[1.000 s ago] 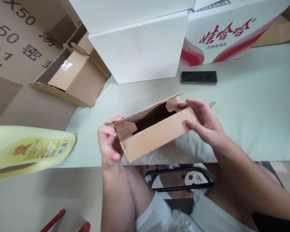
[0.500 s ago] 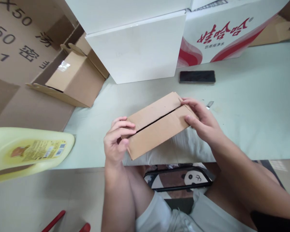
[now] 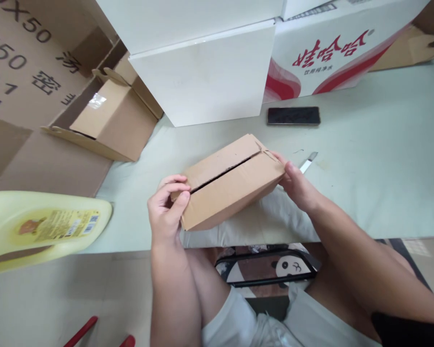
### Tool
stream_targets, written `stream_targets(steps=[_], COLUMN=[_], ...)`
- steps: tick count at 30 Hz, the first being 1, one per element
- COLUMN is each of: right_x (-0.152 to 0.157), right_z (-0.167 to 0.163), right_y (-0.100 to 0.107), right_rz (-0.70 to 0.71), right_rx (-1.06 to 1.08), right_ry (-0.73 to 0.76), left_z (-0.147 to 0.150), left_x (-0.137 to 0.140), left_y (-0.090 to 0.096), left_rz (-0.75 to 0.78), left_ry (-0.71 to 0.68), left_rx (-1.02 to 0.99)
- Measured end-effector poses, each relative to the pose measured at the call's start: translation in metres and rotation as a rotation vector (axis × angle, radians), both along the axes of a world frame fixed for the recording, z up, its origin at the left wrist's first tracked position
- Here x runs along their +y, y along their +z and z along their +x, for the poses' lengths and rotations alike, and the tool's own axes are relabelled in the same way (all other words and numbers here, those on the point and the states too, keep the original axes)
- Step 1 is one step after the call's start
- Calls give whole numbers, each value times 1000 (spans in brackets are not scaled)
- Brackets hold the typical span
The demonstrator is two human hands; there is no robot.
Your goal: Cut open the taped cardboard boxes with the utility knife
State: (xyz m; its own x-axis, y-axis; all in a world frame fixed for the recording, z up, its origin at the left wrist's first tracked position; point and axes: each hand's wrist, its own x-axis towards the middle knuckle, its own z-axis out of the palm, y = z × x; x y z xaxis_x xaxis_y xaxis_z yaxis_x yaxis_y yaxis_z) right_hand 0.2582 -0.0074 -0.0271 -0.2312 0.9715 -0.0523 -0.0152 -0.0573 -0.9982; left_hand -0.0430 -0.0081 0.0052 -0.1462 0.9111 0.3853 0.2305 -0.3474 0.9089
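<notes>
A small brown cardboard box (image 3: 235, 185) is held tilted above the pale green cloth, its two top flaps meeting at a narrow dark gap. My left hand (image 3: 168, 205) grips its left end, thumb and fingers on the flaps near the gap. At the opposite end, my right hand (image 3: 298, 185) holds the corner with the thumb on the edge; its other fingers are mostly hidden behind the box. Just beyond the right hand lies a utility knife (image 3: 308, 162), its blade pointing away from me and its lower end hidden.
A phone (image 3: 293, 116) lies in front of a white box (image 3: 206, 79) and a red-and-white carton (image 3: 321, 58). Open cardboard boxes (image 3: 126, 125) stand at the left. A yellow plastic bottle (image 3: 58, 224) is near the left front. The cloth-covered surface (image 3: 379, 159) ends before my knees.
The box has shifted slightly left and tilted, showing more of its near side. My right hand has slid from the top flaps to the end corner, leaving more of the knife visible.
</notes>
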Motion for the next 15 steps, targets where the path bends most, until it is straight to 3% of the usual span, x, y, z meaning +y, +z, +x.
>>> stream_targets(steps=[6,15], right_x=[0,-1], right_z=[6,1], right_y=[-3,5], right_rz=[-48,77], right_rx=[-38,14], right_ry=[133,-33], left_z=[0,-18], left_x=[6,10], left_y=[0,-8], left_rz=[5,-102], left_ry=[135,206], left_rx=[-141,-361])
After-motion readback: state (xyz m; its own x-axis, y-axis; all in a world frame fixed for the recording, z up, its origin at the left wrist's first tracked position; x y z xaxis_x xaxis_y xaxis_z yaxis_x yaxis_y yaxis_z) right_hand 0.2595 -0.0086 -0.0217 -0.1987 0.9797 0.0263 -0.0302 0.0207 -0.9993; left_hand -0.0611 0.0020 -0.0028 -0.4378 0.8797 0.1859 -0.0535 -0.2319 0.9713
